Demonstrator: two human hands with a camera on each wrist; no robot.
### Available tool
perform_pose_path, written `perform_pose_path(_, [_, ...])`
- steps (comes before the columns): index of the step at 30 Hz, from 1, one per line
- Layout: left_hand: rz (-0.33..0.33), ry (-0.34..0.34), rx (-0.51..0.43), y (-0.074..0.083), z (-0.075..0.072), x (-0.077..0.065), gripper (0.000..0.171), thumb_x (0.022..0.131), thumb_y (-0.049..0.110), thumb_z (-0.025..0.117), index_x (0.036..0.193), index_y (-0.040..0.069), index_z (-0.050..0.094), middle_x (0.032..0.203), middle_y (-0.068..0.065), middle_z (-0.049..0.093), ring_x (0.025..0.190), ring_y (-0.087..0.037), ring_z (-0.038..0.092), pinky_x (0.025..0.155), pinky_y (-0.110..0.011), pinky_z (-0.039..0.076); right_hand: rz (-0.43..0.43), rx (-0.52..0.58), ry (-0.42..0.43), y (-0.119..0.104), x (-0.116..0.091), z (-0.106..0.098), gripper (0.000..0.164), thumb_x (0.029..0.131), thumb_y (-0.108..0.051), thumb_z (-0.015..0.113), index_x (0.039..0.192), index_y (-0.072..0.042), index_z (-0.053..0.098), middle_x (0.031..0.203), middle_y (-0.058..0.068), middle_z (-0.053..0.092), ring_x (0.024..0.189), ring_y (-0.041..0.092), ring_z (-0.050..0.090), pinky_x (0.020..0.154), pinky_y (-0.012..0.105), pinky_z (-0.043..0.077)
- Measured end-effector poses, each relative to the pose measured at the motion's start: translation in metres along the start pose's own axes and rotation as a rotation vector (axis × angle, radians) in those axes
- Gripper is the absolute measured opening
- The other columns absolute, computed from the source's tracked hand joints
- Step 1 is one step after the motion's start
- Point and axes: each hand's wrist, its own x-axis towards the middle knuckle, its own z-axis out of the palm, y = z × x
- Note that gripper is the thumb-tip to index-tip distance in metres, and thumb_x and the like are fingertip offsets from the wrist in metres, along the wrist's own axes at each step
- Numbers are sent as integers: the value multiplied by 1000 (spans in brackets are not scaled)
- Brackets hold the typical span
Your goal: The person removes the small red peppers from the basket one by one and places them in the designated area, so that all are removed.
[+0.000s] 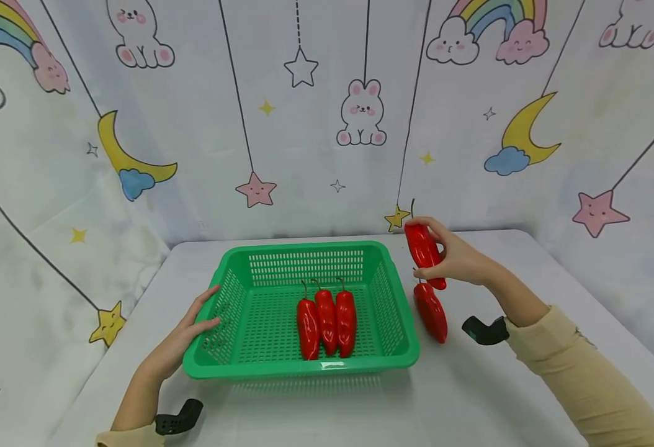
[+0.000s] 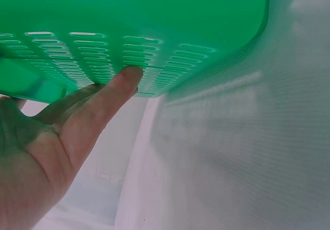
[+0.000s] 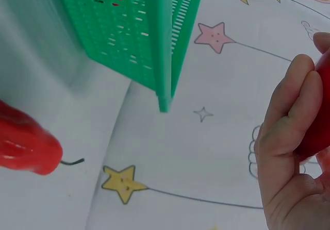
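Note:
My right hand [image 1: 454, 256] pinches a glossy red chili pepper [image 1: 423, 248] between thumb and fingers, stem up, just right of the green basket's far right corner. In the right wrist view, part of that pepper shows at the right edge. A second red chili pepper [image 1: 432, 313] lies on the table below it, beside the basket's right wall. Inside the green basket [image 1: 304, 366], three red chili peppers [image 1: 327, 321] lie side by side, right of centre. At the basket's left side, my left hand [image 1: 184, 329] touches the wall near the rim with extended fingers.
The white table [image 1: 489, 385] carries the basket and ends at its back against a patterned curtain [image 1: 316, 155] with rabbits, stars and moons. Black wrist devices [image 1: 484, 330] sit by both sleeves.

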Motion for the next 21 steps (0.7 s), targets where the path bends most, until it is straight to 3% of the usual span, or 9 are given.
perform_pose_path(7, [1, -9, -22, 3, 1, -1, 64, 97, 26, 43, 147, 27, 3, 150, -14, -6, 128, -40, 15, 86, -42, 37, 5, -30, 25, 8, -7, -5, 88, 68, -7, 77, 138, -21, 25, 125, 20, 36, 100, 40, 48, 67, 40, 51])
perform_pose_path(21, [0, -10, -35, 2, 1, -1, 64, 97, 26, 42, 148, 26, 3, 149, -15, -5, 128, -40, 16, 85, -42, 37, 28, -79, 47, 20, -18, -14, 91, 65, -7, 79, 138, -18, 25, 126, 21, 35, 106, 42, 43, 67, 40, 51])
